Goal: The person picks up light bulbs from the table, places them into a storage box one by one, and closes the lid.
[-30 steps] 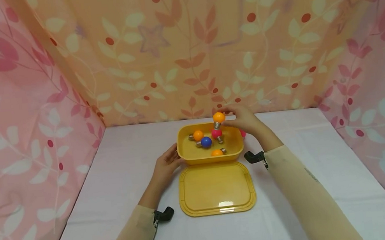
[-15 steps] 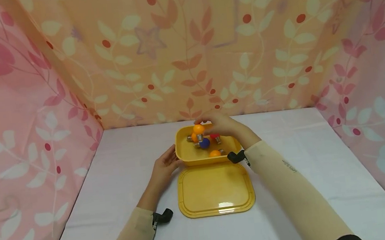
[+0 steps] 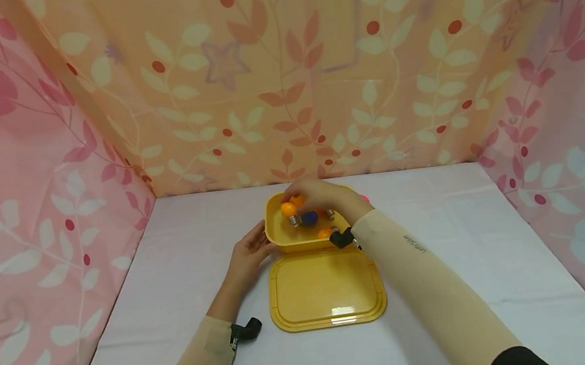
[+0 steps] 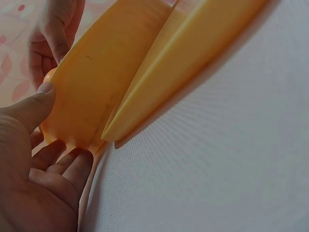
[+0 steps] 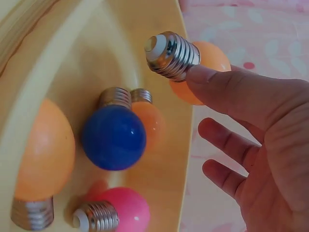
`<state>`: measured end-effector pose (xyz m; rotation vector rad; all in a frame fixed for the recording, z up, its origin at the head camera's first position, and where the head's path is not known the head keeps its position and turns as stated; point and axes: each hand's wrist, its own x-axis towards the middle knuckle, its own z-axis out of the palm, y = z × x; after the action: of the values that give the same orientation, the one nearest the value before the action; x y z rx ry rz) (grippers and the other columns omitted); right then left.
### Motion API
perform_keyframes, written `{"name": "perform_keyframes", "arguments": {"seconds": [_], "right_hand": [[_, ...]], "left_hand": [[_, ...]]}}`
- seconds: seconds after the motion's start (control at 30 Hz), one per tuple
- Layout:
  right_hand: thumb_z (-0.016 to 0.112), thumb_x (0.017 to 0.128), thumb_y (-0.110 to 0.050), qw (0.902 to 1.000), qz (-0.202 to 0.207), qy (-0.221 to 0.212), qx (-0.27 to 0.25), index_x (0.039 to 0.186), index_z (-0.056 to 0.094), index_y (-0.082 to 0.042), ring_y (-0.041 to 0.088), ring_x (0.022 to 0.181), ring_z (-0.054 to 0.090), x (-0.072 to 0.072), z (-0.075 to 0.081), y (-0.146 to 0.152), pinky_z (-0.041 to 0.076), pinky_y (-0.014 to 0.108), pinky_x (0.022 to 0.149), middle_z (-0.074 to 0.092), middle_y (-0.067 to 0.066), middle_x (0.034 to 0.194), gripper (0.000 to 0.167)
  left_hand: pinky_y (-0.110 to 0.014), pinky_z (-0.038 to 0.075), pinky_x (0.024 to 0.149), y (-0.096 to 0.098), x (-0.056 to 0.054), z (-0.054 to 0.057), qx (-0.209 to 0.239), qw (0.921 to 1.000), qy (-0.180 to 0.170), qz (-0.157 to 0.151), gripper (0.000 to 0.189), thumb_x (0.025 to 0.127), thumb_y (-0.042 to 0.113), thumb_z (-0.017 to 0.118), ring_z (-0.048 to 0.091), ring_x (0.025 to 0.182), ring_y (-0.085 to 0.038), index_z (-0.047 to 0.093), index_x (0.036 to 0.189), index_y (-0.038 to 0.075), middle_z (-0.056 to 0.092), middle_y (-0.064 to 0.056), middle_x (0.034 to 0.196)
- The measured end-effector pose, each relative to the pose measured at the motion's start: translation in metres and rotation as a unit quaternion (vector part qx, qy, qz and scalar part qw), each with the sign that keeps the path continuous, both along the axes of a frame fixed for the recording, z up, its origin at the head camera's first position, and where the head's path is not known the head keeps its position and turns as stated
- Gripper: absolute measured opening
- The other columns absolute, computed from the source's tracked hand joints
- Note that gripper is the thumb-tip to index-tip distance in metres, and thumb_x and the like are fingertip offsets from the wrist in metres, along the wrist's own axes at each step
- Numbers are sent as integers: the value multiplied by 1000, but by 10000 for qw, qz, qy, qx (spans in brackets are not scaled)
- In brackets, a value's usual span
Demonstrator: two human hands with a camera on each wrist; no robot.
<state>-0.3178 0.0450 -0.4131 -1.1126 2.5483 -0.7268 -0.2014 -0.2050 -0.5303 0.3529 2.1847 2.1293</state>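
My right hand (image 3: 321, 197) pinches an orange light bulb (image 3: 289, 209) over the left part of a yellow plastic box (image 3: 299, 246). Thumb at the metal screw base, it holds that bulb with the base pointing away from the palm in the right wrist view. Inside the box lie a blue bulb (image 5: 114, 138), a pink bulb (image 5: 130, 210) and two more orange bulbs, one a nearer orange bulb (image 5: 46, 150) by the wall. At the box's left end my left hand (image 3: 248, 251) holds the corner, thumb and fingers against the outer walls (image 4: 82, 92).
A yellow lid (image 3: 327, 289) lies flat on the white cloth, close in front of the box. Something pink (image 3: 364, 198) shows beyond the right wrist, outside the box. Floral curtains (image 3: 281, 76) stand behind and at both sides of the table.
My right hand has carried the orange bulb leftward across the box and lowered it, tilting its base. My left hand has kept its place at the box's left end.
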Motion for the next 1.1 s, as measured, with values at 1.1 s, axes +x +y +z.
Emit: {"name": "perform_keyframes", "arguments": {"seconds": [1.1], "right_hand": [[74,92,-12,9994,-136,-36,-306,125,73,-18,26,96,58,17,-13,-13,53,36,83,71,9,114,34]], "left_hand": [[-19,48,106,1,3,3,-164,9998,0,93,70,97,15,73,49,143,-25,41,158,17,44,-4,161]]}}
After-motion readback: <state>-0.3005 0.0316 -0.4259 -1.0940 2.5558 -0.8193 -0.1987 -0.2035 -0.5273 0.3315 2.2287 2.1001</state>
